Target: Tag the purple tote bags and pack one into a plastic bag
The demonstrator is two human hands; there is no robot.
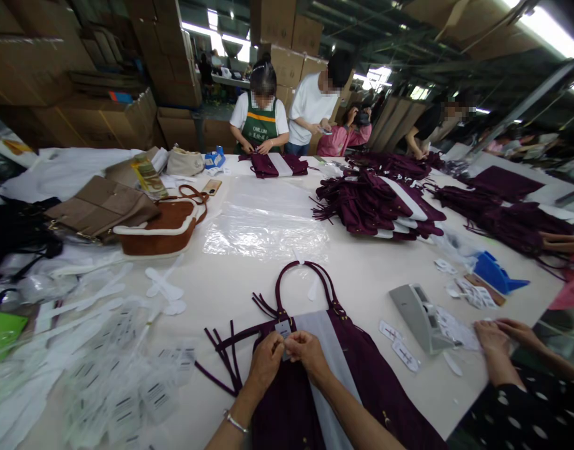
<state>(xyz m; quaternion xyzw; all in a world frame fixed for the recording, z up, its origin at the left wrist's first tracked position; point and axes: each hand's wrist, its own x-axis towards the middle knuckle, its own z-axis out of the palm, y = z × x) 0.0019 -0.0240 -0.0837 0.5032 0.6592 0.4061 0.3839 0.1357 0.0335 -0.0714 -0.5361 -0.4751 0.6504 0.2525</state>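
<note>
Left hand (pixel 266 360) and right hand (pixel 309 355): fingertips close together, both pinching at 1 grey tag (pixel 283 327), print too small to read. Maroon bag (pixel 287 400) right under them, flat on white table (pixel 249 281), handles pointing away; long axis runs away, far end leaning left. Across: green apron (pixel 260 122) reads "OMLUN". Cardboard boxes (pixel 287 65) stacked behind.

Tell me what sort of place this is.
Probably the finishing or packing area of a bag workshop: a pile of matching maroon bags lies on a big white table, loose paper tags lie on it too, and cardboard boxes are stacked behind.
</note>
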